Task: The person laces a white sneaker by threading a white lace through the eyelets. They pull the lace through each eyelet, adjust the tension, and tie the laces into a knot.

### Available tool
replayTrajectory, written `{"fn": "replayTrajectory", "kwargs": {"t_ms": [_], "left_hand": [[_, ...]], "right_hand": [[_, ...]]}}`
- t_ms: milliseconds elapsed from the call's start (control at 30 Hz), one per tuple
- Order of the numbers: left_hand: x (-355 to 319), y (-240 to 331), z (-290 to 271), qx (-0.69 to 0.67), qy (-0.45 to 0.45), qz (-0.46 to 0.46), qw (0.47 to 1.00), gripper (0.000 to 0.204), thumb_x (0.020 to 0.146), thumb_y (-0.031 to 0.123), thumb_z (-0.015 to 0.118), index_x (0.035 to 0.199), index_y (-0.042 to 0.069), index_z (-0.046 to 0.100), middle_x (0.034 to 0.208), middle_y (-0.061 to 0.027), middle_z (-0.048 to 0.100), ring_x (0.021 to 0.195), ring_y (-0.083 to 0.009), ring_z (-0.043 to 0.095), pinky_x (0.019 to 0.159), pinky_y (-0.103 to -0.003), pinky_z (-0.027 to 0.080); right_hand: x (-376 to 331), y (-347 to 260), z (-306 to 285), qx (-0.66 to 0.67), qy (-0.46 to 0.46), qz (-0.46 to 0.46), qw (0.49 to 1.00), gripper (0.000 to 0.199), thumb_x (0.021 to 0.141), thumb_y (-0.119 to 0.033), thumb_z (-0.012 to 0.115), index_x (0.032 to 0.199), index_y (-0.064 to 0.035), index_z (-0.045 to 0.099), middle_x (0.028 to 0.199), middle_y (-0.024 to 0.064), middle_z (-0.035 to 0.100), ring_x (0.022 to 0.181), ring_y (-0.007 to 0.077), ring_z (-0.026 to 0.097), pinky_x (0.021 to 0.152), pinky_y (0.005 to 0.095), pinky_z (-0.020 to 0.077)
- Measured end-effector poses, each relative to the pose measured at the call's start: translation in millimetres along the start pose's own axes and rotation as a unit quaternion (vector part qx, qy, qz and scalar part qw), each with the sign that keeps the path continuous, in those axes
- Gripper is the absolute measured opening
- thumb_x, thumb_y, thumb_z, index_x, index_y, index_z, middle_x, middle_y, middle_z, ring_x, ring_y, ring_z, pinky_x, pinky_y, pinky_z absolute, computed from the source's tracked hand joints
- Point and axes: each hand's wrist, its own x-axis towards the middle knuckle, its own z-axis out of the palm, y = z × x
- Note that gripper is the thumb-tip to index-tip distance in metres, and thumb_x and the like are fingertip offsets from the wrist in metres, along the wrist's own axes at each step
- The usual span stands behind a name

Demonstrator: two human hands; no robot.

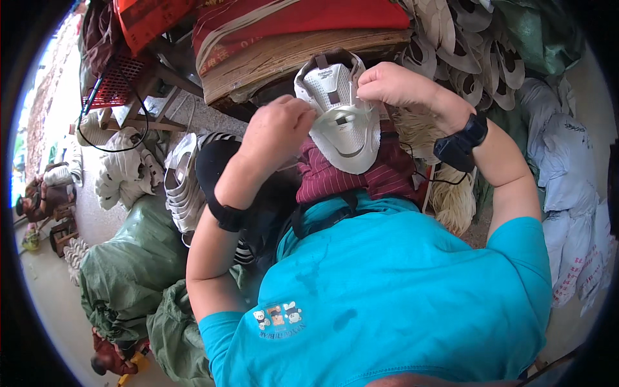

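Observation:
A white perforated shoe upper (348,145) with a brown collar lining rests over my lap, its rounded toe toward me and its collar against the wooden bench edge. Its tongue (325,80) stands up in the collar opening. My left hand (278,126) is closed at the upper's left side, its fingertips curled and partly hidden. On the other side, my right hand (394,85) pinches thumb and forefinger together close to the collar edge. A tiny white bit shows at those fingertips, too small to name. Both wrists wear black bands.
A wooden bench (258,64) with red cloth stands ahead. Shoe uppers hang in a heap (477,48) at the far right; more are stacked (180,180) on the left. Green sacks (135,258) and white sacks (567,168) flank me. Two people are farther left.

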Motion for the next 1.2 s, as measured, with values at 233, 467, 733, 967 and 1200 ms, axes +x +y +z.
{"fn": "replayTrajectory", "kwargs": {"t_ms": [233,467,733,967,1200], "left_hand": [[10.0,-1.5,-19.6,0.051,0.096,0.163,0.981,0.034,0.077,0.007,0.075,0.109,0.007,0.061,0.112,-0.0106,0.058,0.099,-0.0324,0.062,0.086,-0.041,0.052],[22.8,-16.5,-20.3,0.095,0.004,0.199,0.975,0.026,0.079,0.011,0.075,0.103,0.008,0.065,0.105,-0.0106,0.057,0.098,-0.0326,0.060,0.084,-0.040,0.051],[21.3,-21.1,8.6,-0.089,0.056,0.089,0.990,0.013,0.081,0.014,0.073,0.080,0.001,0.071,0.096,-0.0122,0.054,0.092,-0.0280,0.057,0.075,-0.038,0.051],[17.0,11.4,10.0,-0.319,0.126,-0.035,0.939,0.016,0.091,0.015,0.070,0.086,-0.001,0.071,0.101,-0.0028,0.050,0.100,-0.0130,0.048,0.083,-0.025,0.042],[7.4,18.9,-24.9,-0.531,0.125,-0.042,0.837,0.019,0.104,0.020,0.055,0.099,0.003,0.062,0.078,0.0046,0.053,0.069,-0.0034,0.047,0.064,-0.019,0.039]], "right_hand": [[-6.7,-10.1,16.0,-0.405,0.134,-0.224,0.876,0.011,0.074,-0.012,0.068,0.079,-0.0055,0.060,0.082,0.0095,0.062,0.074,0.0322,0.061,0.068,0.0425,0.0508],[-1.8,-25.4,-11.1,-0.510,0.054,-0.357,0.781,0.028,0.075,-0.010,0.075,0.097,-0.0074,0.058,0.098,0.0068,0.054,0.097,0.0272,0.061,0.077,0.0399,0.0522],[1.2,-9.7,-25.8,-0.280,-0.029,-0.218,0.934,0.018,0.088,-0.020,0.070,0.084,-0.0032,0.064,0.098,0.0064,0.049,0.088,0.0214,0.058,0.075,0.0331,0.0474],[8.4,-18.5,3.8,0.035,0.045,-0.045,0.997,0.014,0.090,-0.017,0.069,0.087,-0.0030,0.071,0.098,-0.0001,0.053,0.085,0.0097,0.055,0.074,0.0253,0.0445],[2.5,-40.8,2.5,-0.195,0.067,-0.234,0.950,0.016,0.092,-0.019,0.066,0.100,-0.0042,0.067,0.084,0.0046,0.066,0.075,0.0209,0.063,0.065,0.0341,0.0499]]}}
